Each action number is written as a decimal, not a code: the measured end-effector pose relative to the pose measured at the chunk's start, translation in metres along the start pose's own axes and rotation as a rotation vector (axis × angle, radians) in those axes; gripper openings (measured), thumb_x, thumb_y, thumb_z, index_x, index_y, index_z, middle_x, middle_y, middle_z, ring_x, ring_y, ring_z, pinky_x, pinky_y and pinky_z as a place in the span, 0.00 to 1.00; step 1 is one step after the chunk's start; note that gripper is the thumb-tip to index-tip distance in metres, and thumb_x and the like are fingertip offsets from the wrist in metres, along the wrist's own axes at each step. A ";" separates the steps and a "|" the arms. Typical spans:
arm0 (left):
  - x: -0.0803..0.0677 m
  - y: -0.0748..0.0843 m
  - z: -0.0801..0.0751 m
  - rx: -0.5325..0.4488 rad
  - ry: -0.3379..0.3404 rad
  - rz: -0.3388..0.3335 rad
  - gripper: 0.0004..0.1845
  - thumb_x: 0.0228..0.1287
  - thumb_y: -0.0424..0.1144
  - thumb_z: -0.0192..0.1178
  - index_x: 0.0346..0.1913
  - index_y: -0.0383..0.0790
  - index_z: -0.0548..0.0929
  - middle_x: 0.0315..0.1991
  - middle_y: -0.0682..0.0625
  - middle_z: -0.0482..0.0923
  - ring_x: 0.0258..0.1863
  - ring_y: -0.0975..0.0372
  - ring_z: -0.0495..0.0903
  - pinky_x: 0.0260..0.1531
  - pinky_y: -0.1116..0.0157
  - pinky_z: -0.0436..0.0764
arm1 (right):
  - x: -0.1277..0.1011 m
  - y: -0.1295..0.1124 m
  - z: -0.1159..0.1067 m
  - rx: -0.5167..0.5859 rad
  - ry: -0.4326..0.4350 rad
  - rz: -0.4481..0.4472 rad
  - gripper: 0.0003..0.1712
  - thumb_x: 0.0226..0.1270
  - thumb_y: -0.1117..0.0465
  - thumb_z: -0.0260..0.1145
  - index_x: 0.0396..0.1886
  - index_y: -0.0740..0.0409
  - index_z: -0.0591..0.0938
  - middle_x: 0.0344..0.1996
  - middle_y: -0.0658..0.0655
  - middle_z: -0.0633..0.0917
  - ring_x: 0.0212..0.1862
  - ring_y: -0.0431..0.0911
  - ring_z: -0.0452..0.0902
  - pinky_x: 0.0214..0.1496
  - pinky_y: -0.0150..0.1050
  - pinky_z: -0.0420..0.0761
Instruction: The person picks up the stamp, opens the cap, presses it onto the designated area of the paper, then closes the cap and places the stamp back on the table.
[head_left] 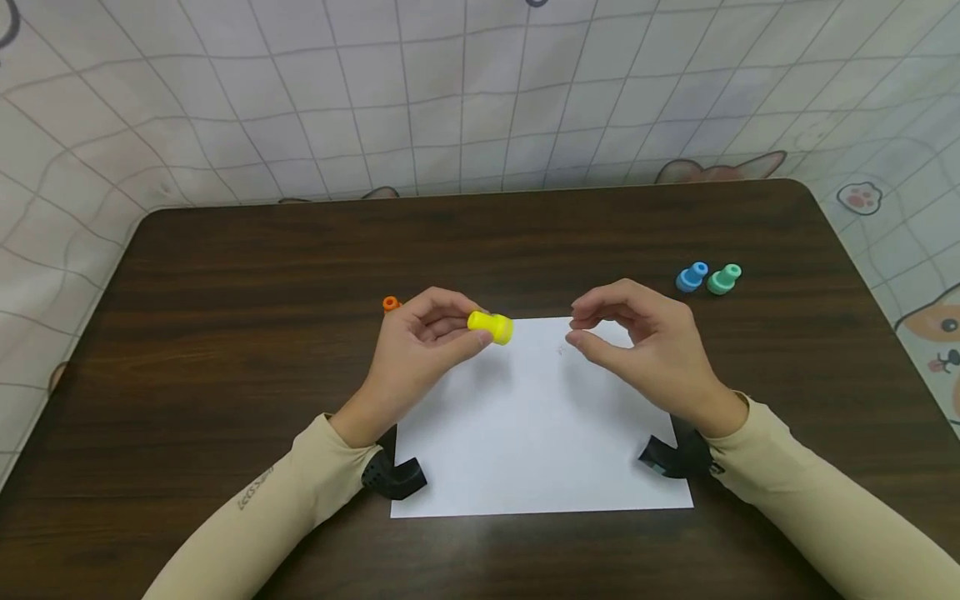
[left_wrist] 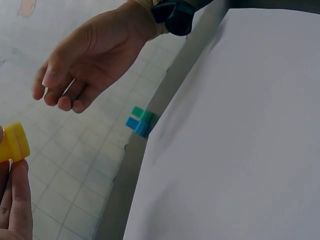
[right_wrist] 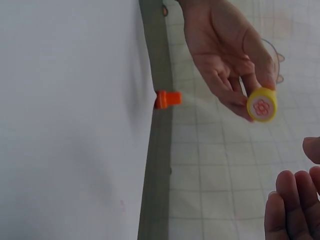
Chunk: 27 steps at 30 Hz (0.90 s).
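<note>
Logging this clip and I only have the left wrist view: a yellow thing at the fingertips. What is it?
Observer: A yellow stamp, pinched by the left hand above the paper.
Operator: Anything on its face?
Observer: The right wrist view shows a pink flower on it.
Operator: Other stamps besides the green and blue?
Observer: An orange stamp stands on the table behind the left hand.

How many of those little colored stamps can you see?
4. A yellow stamp is held in the left hand, an orange one sits just behind that hand, and a blue one and a green one lie together at the table's right.
</note>
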<state>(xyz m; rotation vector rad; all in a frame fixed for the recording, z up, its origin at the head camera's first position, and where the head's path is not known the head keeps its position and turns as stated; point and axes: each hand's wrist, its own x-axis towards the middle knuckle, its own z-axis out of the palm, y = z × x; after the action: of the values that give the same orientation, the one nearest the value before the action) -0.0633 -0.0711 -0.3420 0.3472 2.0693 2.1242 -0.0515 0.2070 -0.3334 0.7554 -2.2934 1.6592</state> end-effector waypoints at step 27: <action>-0.016 -0.018 0.025 -0.024 -0.111 -0.050 0.16 0.58 0.24 0.71 0.49 0.31 0.81 0.50 0.34 0.86 0.44 0.64 0.90 0.50 0.62 0.91 | -0.017 0.005 0.025 0.114 -0.147 0.018 0.26 0.47 0.81 0.79 0.47 0.63 0.84 0.41 0.57 0.90 0.44 0.41 0.86 0.53 0.32 0.89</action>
<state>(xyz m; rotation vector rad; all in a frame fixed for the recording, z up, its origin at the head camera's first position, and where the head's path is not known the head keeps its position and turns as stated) -0.0419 -0.0505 -0.3604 0.3970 1.9696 2.0504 -0.0369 0.1892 -0.3541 0.9121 -2.3234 1.8120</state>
